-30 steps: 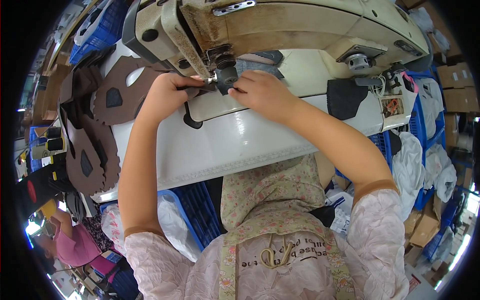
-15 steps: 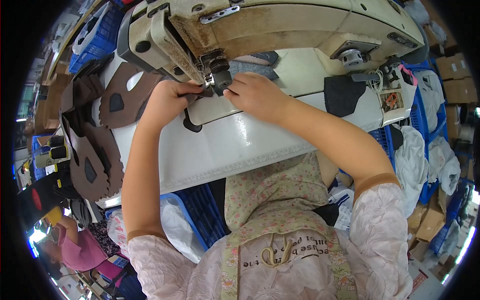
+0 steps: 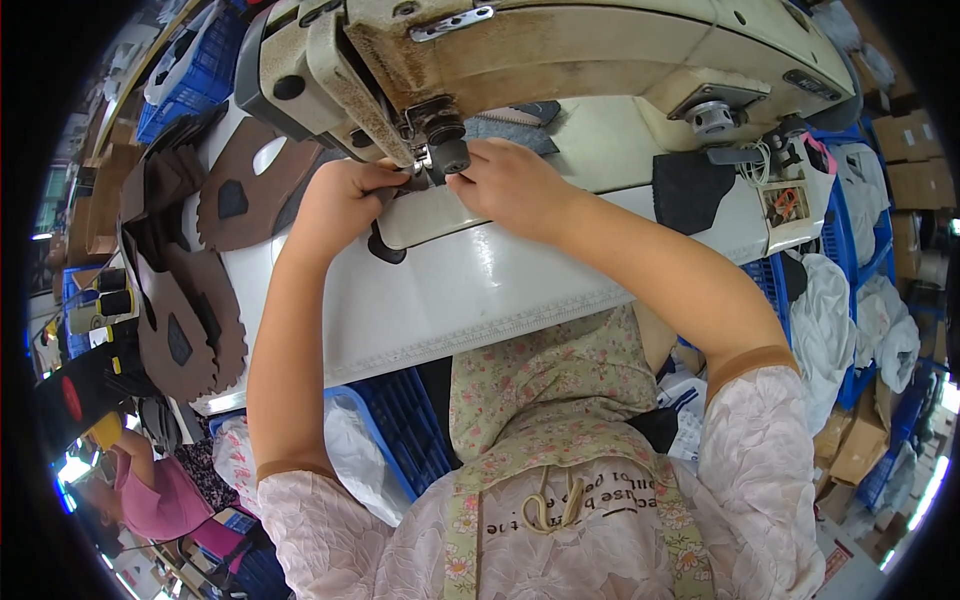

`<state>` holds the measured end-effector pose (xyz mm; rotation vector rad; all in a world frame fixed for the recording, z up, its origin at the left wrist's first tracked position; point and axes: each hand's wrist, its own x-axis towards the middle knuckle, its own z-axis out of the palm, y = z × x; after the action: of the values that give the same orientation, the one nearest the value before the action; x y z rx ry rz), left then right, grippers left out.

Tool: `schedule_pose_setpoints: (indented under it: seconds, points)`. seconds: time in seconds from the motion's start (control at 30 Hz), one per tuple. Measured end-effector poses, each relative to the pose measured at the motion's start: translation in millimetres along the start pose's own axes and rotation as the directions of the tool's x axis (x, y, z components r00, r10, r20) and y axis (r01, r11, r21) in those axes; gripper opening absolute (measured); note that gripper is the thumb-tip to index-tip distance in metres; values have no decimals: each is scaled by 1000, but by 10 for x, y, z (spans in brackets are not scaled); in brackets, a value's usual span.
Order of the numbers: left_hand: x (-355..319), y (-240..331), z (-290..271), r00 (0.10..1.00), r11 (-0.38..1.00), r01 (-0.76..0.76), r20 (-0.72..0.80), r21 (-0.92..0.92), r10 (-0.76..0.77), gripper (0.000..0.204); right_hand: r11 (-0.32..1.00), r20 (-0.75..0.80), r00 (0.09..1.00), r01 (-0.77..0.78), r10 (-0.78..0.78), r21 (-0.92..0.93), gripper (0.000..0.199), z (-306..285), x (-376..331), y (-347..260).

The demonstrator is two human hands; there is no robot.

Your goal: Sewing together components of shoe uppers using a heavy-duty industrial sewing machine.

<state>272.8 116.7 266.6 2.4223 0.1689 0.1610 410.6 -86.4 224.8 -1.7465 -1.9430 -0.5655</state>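
Note:
A large cream sewing machine (image 3: 560,60) spans the top of the view, its dark presser foot (image 3: 445,150) hanging down in the middle. My left hand (image 3: 340,195) and my right hand (image 3: 510,185) meet right under that foot. Both pinch a small dark workpiece (image 3: 385,248) that lies on the machine's pale bed (image 3: 440,215); only its dark lower-left edge shows past my fingers. The piece under the foot itself is hidden by my fingertips.
Brown cut shoe pieces (image 3: 190,320) are stacked on the white table (image 3: 480,300) to my left. A dark fabric piece (image 3: 690,190) lies at the right. Blue crates (image 3: 400,420) and white bags (image 3: 850,320) stand below. Another person (image 3: 150,490) sits at lower left.
My head has come closer to the machine, so everything looks bigger. Both hands stay at the presser foot, still holding the workpiece.

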Motion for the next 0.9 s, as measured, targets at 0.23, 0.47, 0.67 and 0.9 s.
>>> schedule_pose_setpoints:
  seconds: [0.23, 0.47, 0.67, 0.9]
  points:
    - [32, -22, 4, 1000, 995, 26, 3, 94, -27, 35, 999, 6, 1000, -10, 10, 30, 10, -7, 46, 12]
    - [23, -81, 69, 990, 974, -89, -87, 206, 109, 33, 1000, 30, 1000, 7, -6, -22, 9, -4, 79, 20]
    - [54, -19, 70, 994, 950, -35, -83, 309, 64, 35, 999, 32, 999, -36, 37, -14, 9, 54, 104, 56]
    - [114, -40, 52, 988, 925, -74, -102, 374, 120, 38, 990, -18, 990, -136, 136, 32, 8, 109, 119, 60]
